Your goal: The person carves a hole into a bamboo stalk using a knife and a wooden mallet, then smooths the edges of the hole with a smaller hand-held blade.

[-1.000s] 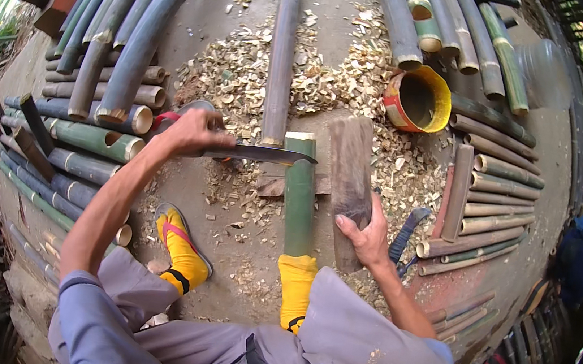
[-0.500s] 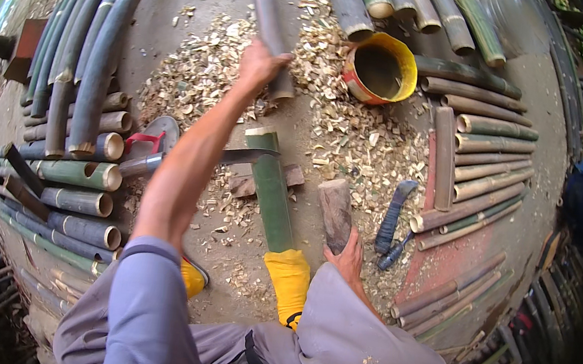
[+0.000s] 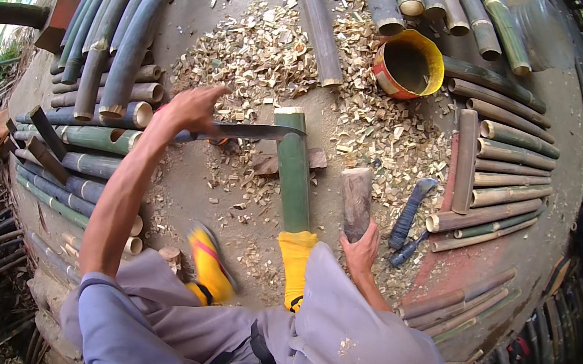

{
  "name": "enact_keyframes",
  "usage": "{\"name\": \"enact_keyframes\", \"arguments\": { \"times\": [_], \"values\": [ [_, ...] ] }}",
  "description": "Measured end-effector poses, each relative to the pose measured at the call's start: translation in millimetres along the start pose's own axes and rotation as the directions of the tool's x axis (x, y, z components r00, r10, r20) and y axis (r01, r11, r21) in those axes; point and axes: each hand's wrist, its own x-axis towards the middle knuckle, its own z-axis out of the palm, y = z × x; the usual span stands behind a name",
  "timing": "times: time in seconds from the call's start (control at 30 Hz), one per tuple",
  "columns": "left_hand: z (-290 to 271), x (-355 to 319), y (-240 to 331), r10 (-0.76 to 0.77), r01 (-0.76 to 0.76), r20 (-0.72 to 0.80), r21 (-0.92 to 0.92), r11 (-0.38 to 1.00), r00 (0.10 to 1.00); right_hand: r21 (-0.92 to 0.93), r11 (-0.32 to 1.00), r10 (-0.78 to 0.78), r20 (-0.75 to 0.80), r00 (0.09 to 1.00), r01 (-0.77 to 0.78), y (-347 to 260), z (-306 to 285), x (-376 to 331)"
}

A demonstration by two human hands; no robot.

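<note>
Grips a wooden block (image 3: 355,198) in the right hand (image 3: 360,246), fingers wrapped around its near end. Holds the left hand (image 3: 195,110) just above the handle end of a long knife (image 3: 257,133), fingers stretched out and seemingly released; cannot tell, through blur, about light contact with the handle. To the right of those left fingers, find a green bamboo piece (image 3: 293,182), ahead and left of the right fingers, crossed by the blade near its pale far end and meeting a yellow sock (image 3: 295,255) at its near end.

Looks only partway through on this piece: already pale and bare at the far end, with no split visible along the side. Cannot tell depth of blade in bamboo. Seems left, then: any parting of the piece beyond that line. Judging by plentiful wood chips (image 3: 252,61) beyond the left fingertips and pale-ended bamboo lengths (image 3: 505,186) to the right of the right fingers, appears well advanced in cutting overall, without any clear sign of a remaining count.
</note>
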Motion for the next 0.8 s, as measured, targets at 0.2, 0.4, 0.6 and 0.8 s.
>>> {"name": "enact_keyframes", "arguments": {
  "times": [0.2, 0.4, 0.6, 0.8],
  "values": [
    [59.1, -37.4, -74.1, -0.027, 0.031, -0.194, 0.019, 0.999, 0.981, -0.038, 0.979, -0.204, -0.14, 0.969, 0.2, -15.0, -26.9, -56.1],
    [40.5, -27.3, -69.0, -0.001, 0.005, 0.023, -0.148, 0.989, 1.0, 0.165, 0.931, 0.21, 0.488, 0.847, -0.326, 99.9, 47.6, -252.5],
    [59.4, -20.4, -58.7, 0.004, -0.007, -0.029, -0.085, 0.996, 1.0, 0.008, 0.853, 0.511, 0.191, 0.838, -0.522, 55.6, 74.4, -307.0],
    [61.1, -23.4, -79.5, 0.026, -0.035, -0.053, -0.182, 0.983, 0.998, 0.012, 0.869, 0.488, 0.139, 0.862, -0.494, 40.0, 67.7, -299.1]
  ]
}}
